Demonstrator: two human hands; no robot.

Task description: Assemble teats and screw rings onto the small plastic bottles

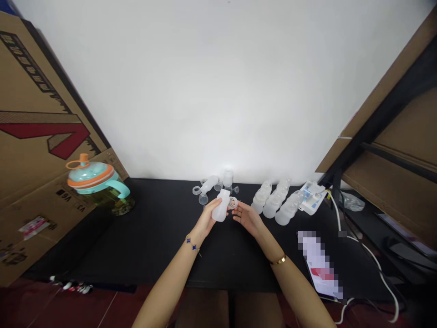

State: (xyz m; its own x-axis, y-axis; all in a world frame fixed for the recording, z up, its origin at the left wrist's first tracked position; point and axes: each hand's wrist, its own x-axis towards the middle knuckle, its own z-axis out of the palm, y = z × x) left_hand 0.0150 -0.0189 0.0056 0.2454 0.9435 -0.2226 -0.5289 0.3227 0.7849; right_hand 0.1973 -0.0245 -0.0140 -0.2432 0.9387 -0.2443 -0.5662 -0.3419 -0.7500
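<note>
Holding a whitish plastic bottle (221,207) just above the black table (153,246), the left hand (206,215) is closed around its side, the neck tilted slightly up and away. The right hand (248,217) is partly open, its fingers loosely bent, with a small clear ring (233,202) at the tips of its thumb and forefinger, just beside the bottle. Whether the ring touches the bottle, I cannot tell. Behind the hands, near the white wall (218,91), lie loose clear parts, among them a small cup (203,198). To the right, whitish bottles (269,209) stand in three rows, near a phone (319,264). A jug (90,175) with a turquoise handle stands at the far left.
</note>
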